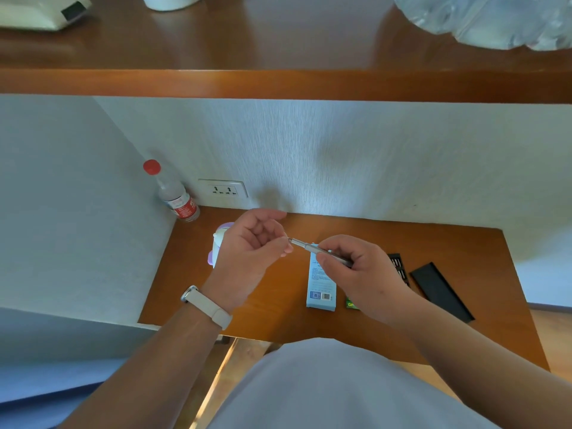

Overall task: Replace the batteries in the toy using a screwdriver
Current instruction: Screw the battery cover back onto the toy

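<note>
My right hand [362, 274] grips a slim silver screwdriver [305, 244] by its handle, with the tip pointing left. My left hand [250, 252] is raised beside it, its fingertips pinching at the screwdriver's tip end. Behind my left hand, mostly hidden, lies the white and purple toy [219, 239] on the wooden desk [278, 311]. A light blue box [320, 289] lies flat under my right hand. A green battery pack [351, 304] peeks out below my right wrist.
A black bit holder [399, 267] and its black sleeve [441, 292] lie at the right of the desk. A red-capped water bottle [175, 193] stands in the back left corner by a wall socket [223, 188]. A wooden shelf [278, 82] overhangs above.
</note>
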A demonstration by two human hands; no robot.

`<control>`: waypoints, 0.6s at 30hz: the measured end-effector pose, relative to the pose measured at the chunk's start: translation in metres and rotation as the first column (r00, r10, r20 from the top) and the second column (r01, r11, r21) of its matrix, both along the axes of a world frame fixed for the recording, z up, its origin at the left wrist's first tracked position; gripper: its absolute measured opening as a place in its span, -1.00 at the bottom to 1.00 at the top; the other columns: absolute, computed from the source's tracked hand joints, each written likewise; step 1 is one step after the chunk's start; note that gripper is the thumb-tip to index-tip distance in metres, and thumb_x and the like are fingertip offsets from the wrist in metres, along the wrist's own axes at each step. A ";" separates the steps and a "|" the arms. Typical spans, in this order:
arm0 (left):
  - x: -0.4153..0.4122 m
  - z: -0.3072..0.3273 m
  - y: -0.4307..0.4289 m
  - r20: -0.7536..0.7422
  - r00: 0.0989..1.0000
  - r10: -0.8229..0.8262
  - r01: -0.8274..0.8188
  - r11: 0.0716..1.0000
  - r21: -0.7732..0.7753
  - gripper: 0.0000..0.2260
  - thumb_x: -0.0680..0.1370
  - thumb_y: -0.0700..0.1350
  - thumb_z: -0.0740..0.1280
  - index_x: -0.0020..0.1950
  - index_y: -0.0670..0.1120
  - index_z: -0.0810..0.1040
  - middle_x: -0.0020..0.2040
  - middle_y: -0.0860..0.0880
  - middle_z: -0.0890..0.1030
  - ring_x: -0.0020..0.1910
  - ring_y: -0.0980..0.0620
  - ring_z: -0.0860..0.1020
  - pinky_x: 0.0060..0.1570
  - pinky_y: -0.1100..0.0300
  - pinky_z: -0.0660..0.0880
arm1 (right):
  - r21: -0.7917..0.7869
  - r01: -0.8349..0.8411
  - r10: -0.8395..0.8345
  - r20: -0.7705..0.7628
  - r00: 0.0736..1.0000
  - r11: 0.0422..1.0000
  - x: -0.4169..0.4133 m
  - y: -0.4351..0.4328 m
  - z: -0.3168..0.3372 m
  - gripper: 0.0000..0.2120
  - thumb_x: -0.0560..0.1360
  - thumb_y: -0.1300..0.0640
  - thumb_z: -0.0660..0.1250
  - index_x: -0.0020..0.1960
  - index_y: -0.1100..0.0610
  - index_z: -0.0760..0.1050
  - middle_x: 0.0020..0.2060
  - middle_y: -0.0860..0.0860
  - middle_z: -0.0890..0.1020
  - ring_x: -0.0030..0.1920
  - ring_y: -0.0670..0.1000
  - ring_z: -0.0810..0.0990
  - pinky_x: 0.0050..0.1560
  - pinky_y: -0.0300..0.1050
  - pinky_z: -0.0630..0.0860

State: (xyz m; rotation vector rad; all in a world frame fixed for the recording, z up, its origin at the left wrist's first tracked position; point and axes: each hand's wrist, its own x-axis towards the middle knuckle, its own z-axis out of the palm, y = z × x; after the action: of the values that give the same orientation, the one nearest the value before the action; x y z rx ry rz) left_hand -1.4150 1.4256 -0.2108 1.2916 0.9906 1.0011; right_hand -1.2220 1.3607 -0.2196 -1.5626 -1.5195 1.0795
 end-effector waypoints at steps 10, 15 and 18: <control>-0.046 -0.031 0.003 -0.107 0.989 0.099 -0.105 0.993 -0.058 -0.73 0.55 -0.30 0.38 0.04 0.09 0.65 -0.12 0.03 0.68 -0.08 0.03 0.69 -0.19 0.23 0.61 | -0.080 0.087 -0.094 -0.099 0.991 0.993 -0.028 0.012 -0.008 -0.87 0.60 0.00 0.28 -0.04 -0.06 0.59 -0.39 -0.24 0.53 -0.33 -0.23 0.49 -0.32 -0.39 0.44; -0.088 -0.075 0.014 -0.426 0.853 0.302 -0.327 0.945 0.015 -0.87 0.58 -0.12 0.40 0.01 0.13 0.56 -0.10 0.20 0.62 0.02 0.07 0.60 -0.29 0.44 0.53 | -0.158 0.122 -0.154 -0.206 0.966 0.980 -0.045 0.020 -0.015 -0.86 0.60 0.03 0.30 -0.09 -0.04 0.61 -0.44 -0.12 0.48 -0.41 -0.16 0.40 -0.34 -0.25 0.39; -0.108 -0.101 0.024 -0.532 0.765 0.363 -0.412 0.911 0.028 -0.92 0.59 -0.01 0.37 0.02 0.16 0.51 -0.04 0.19 0.59 0.00 0.09 0.58 -0.24 0.46 0.43 | -0.194 0.135 -0.181 -0.246 0.952 0.972 -0.056 0.025 -0.019 -0.83 0.59 0.04 0.31 -0.16 -0.06 0.61 -0.44 -0.07 0.48 -0.41 -0.10 0.38 -0.31 -0.13 0.38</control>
State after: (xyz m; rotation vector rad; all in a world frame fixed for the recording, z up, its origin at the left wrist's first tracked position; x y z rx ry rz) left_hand -1.5231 1.4496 -0.3115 1.3427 1.7720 0.9026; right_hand -1.2782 1.3862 -0.2388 -1.5570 -1.1275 1.2977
